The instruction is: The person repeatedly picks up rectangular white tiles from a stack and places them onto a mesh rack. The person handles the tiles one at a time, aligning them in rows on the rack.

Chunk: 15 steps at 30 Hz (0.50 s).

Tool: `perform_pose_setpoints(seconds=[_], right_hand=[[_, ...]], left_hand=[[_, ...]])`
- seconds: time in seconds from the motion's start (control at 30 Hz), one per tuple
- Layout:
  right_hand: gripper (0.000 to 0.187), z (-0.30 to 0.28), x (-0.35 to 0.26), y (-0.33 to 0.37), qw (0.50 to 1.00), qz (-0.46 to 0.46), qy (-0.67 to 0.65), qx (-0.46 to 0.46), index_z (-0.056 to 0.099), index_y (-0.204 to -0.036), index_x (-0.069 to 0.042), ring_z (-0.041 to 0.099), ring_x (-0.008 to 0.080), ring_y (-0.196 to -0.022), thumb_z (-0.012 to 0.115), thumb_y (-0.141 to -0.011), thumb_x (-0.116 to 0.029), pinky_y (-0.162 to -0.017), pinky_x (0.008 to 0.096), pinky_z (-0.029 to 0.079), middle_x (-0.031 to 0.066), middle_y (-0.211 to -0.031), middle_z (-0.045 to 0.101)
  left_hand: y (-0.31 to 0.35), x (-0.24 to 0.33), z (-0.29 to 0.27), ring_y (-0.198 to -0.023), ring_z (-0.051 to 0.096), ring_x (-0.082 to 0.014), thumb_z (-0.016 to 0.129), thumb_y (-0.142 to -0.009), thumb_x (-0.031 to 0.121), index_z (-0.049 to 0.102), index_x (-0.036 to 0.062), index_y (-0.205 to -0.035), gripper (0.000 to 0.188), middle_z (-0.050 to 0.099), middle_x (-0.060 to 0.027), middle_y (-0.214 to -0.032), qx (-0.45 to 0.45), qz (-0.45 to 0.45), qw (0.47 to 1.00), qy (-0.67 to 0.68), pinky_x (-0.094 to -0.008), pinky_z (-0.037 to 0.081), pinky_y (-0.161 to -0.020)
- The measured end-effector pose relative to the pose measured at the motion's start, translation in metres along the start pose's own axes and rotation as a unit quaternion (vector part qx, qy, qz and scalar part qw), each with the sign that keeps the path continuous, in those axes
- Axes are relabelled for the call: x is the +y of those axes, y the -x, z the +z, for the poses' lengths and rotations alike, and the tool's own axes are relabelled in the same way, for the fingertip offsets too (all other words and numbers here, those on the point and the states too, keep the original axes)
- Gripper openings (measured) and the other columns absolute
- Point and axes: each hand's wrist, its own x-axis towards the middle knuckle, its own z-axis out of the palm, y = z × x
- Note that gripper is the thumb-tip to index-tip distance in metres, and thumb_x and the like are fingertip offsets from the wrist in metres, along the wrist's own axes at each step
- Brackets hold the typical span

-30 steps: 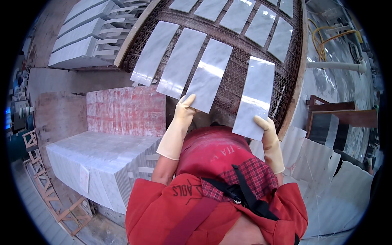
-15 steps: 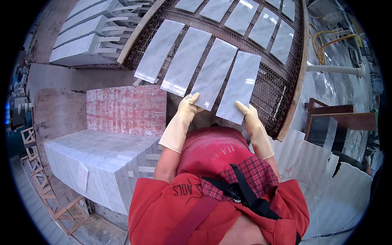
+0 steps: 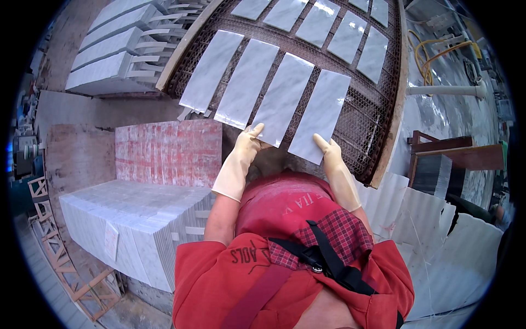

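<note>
Four glossy pale grey marble tiles lie side by side at the near end of a mesh conveyor [image 3: 356, 142]. My left hand [image 3: 247, 143], in a cream rubber glove, pinches the near left corner of the third tile [image 3: 282, 101], its thumb on top and the fingers hidden below. On the rightmost tile [image 3: 320, 115], my gloved right hand [image 3: 329, 149] grips the near right edge, also thumb up. Left of these are the first tile [image 3: 212, 71] and the second tile [image 3: 246, 82], which neither hand touches.
Further up the conveyor lie more tiles [image 3: 318, 22]. A large stack of tiles [image 3: 120, 219] stands at my left, before a red-stained board [image 3: 167, 153]. More stacked slabs [image 3: 107, 60] are at far left. A wooden rail [image 3: 392, 126] borders the conveyor; corrugated sheets [image 3: 455, 257] stand at right.
Both hands keep their grip on the same two tiles and have barely moved. The whole view has shifted slightly.
</note>
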Motion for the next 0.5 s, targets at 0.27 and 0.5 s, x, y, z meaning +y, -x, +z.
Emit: perform_pose_setpoints(seconds=[0.27,0.5], right_hand=[[0.050,-0.003,-0.018,0.003,0.992,0.061,0.107,-0.014,0.064,-0.133,0.001,0.068,0.0201,-0.109,0.072,-0.097,-0.034,-0.096,0.0345,0.051,0.0101,-0.123,0.072],[0.050,0.002,-0.024,0.008,0.987,0.083,0.137,-0.018,0.065,-0.131,0.002,0.069,0.0192,-0.104,0.072,-0.097,-0.034,-0.093,0.0335,0.052,0.0094,-0.120,0.072]], left_hand=[[0.013,0.011,-0.008,-0.120,0.065,-0.0372,0.065,-0.101,0.032,0.055,-0.0003,-0.137,0.049,0.066,-0.0186,-0.130,-0.046,-0.019,0.997,-0.053,-0.0597,0.051,-0.102],[0.024,0.038,-0.038,-0.121,0.063,-0.0417,0.054,-0.107,0.035,0.056,-0.0056,-0.132,0.047,0.064,-0.0254,-0.127,0.031,0.062,0.997,-0.032,-0.0568,0.049,-0.108]])
